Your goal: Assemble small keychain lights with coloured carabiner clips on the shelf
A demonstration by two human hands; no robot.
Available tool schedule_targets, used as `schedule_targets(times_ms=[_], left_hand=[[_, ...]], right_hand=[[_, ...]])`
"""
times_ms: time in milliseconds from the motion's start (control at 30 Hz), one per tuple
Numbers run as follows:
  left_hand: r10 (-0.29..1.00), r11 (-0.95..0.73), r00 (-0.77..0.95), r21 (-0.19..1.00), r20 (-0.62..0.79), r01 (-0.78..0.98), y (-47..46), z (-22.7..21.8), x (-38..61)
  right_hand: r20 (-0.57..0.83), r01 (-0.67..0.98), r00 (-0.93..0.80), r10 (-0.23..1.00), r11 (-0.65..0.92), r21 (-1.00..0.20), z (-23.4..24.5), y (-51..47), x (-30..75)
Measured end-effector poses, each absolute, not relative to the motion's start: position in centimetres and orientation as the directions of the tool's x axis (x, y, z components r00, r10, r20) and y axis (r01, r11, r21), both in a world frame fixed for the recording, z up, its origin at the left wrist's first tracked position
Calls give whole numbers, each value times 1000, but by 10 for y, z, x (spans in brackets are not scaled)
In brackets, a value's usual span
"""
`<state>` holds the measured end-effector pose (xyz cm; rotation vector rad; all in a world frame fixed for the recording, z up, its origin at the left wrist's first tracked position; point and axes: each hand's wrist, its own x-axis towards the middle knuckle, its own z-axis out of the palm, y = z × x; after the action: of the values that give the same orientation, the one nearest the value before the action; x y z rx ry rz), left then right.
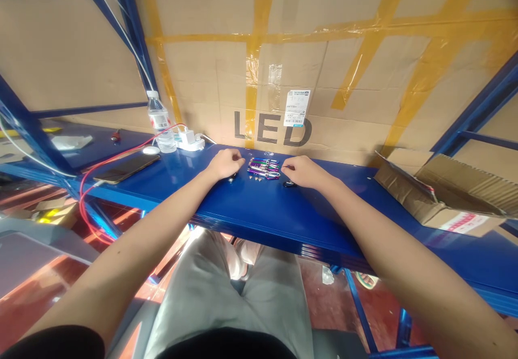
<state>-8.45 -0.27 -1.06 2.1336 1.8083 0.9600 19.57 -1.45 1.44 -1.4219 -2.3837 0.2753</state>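
A small cluster of shiny, multicoloured metal pieces [264, 168], slim with clip-like loops, lies on the blue shelf top [243, 202] between my two hands. Just left of the cluster is my left hand [226, 164], its fingers curled and closed; whatever they hold is hidden. A small dark object [232, 177] shows beneath it. My right hand [301, 171] rests right of the cluster with fingers bent together, their contents also out of sight. Below its fingertips sits a small black object [288, 184]. Several tiny pale bits [256, 178] lie in front of the cluster.
A large cardboard sheet [210, 78] marked LED stands behind the shelf. On the left are a water bottle [162, 124], a white power strip [189, 141], a red cable [117, 160] and a dark flat device [127, 167]. An open cardboard box [441, 197] sits right.
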Motion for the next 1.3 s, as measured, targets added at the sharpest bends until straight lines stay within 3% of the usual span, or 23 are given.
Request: schedule_targets(times_ms=[200, 333, 533, 767, 1033, 1300], left_hand=[[815, -544, 340, 416, 469, 729, -2, -19, -72], [784, -588, 417, 338, 460, 735, 2, -23, -71], [786, -595, 425, 361, 449, 719, 5, -24, -75], [830, -554, 410, 468, 379, 689, 2, -23, -77], [808, -578, 344, 533, 477, 618, -1, -18, -72], [822, -569, 210, 775, 530, 275, -10, -11, -59]], right_hand=[[226, 799, -460, 859, 511, -317, 13, -14, 194], [234, 788, -473, 849, 527, -319, 11, -12, 195], [220, 781, -484, 847, 532, -328, 10, -12, 194], [224, 768, -502, 835, 550, -328, 10, -14, 192], [280, 708, -549, 787, 617, -344, 8, -11, 192], [401, 467, -510, 761, 637, -613, 2, -18, 175]])
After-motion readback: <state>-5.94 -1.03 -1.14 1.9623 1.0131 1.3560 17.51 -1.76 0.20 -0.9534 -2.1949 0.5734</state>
